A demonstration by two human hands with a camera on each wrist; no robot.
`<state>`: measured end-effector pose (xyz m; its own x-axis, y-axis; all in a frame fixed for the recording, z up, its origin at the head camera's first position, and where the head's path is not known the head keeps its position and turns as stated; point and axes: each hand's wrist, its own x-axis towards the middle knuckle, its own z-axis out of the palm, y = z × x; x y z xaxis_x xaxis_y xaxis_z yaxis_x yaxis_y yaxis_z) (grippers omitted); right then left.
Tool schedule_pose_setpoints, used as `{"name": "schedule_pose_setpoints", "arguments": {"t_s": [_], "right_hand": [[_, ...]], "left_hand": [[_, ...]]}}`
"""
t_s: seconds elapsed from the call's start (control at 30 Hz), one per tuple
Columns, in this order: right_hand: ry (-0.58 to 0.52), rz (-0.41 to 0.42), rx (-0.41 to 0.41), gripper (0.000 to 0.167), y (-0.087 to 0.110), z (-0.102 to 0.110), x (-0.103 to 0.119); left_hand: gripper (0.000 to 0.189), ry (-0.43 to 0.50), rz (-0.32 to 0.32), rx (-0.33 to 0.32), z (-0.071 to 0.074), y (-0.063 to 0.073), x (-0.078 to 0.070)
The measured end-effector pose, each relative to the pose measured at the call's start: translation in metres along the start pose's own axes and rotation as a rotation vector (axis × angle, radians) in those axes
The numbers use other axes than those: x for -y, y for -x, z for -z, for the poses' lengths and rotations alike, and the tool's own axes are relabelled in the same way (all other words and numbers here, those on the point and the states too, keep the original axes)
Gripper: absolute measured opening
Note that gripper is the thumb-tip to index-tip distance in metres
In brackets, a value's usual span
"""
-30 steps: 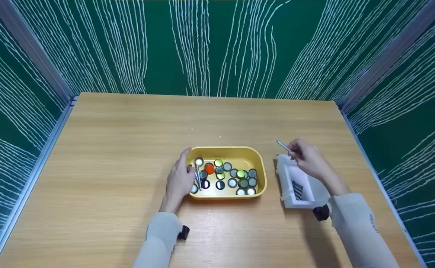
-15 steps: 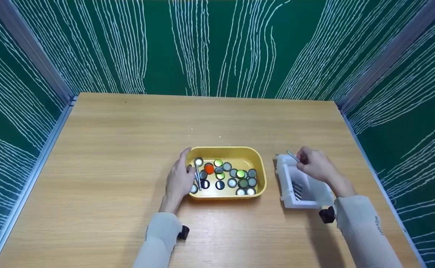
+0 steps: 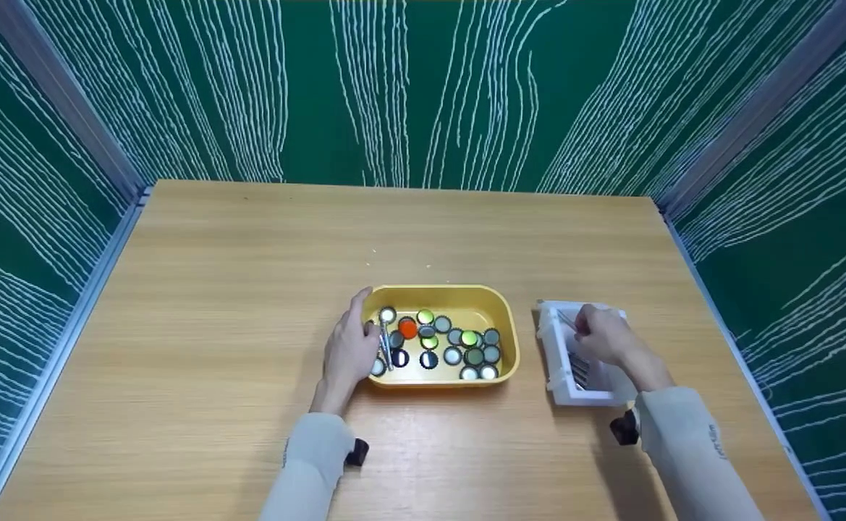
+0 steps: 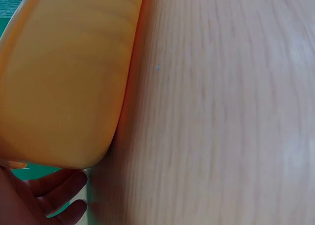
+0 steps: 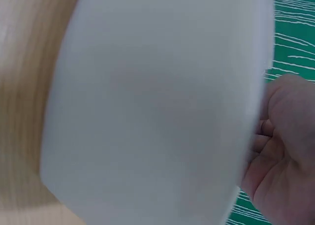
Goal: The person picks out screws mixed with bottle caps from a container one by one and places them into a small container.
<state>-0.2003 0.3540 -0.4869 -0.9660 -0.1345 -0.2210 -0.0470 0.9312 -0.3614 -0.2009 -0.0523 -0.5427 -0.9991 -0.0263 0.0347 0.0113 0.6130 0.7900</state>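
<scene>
Dipping lower than a moment ago, the right hand (image 3: 606, 336) brings the thin rod (image 3: 566, 319) its fingers pinch into the white box (image 3: 596, 399), lower right, nearer the other rods (image 3: 579, 371), while the left hand (image 3: 349, 349) grips the yellow tub (image 3: 441, 383), lower centre.

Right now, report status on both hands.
Left hand holds yellow tray of bottle caps. Right hand pinches metal rod over white box. Box wall obstructs right wrist view.

Booth-like workspace, green walls (image 3: 307, 94) (white-streaked), wooden table (image 3: 249, 253)
</scene>
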Motion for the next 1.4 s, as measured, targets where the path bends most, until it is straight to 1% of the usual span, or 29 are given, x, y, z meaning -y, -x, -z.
{"name": "schedule_pose_setpoints", "arguments": {"t_s": [0.07,0.2,0.3,0.4,0.5,0.7,0.83,0.97,1.1,1.2,1.4], "right_hand": [[0.01,0.006,-0.006,0.017,0.0,-0.004,-0.002],[0.036,0.015,0.006,0.017,-0.002,-0.008,-0.003],[0.047,0.008,0.033,0.017,-0.003,-0.011,-0.005],[0.033,-0.022,0.077,0.019,-0.003,-0.012,-0.004],[0.03,-0.036,0.099,0.02,-0.002,-0.014,-0.003],[0.073,-0.027,0.097,0.019,0.0,-0.017,-0.002],[0.105,-0.029,0.115,0.018,0.0,-0.017,-0.001],[0.104,-0.003,0.127,0.016,0.001,-0.015,0.0],[0.111,0.025,0.133,0.015,0.001,-0.014,0.0],[0.122,0.018,0.147,0.014,0.001,-0.014,0.0],[0.122,-0.013,0.169,0.019,0.001,-0.013,0.003]], "left_hand": [[0.062,0.001,0.0,-0.001,0.0,0.001,0.0],[0.062,0.011,0.008,0.004,0.001,0.001,-0.001],[0.062,0.012,0.011,0.009,0.001,0.001,-0.001],[0.062,0.015,0.014,0.016,0.002,0.001,-0.001],[0.063,0.024,0.016,0.019,0.003,0.001,-0.002],[0.063,0.027,0.013,0.027,0.003,0.0,-0.002],[0.063,0.019,0.014,0.025,0.002,0.0,-0.002],[0.062,0.001,0.0,0.008,0.001,0.0,-0.001],[0.062,-0.001,-0.008,0.004,0.0,0.0,0.0],[0.062,0.002,-0.004,0.012,0.001,0.0,0.0],[0.062,0.006,0.003,0.018,0.001,0.001,-0.001]]}}
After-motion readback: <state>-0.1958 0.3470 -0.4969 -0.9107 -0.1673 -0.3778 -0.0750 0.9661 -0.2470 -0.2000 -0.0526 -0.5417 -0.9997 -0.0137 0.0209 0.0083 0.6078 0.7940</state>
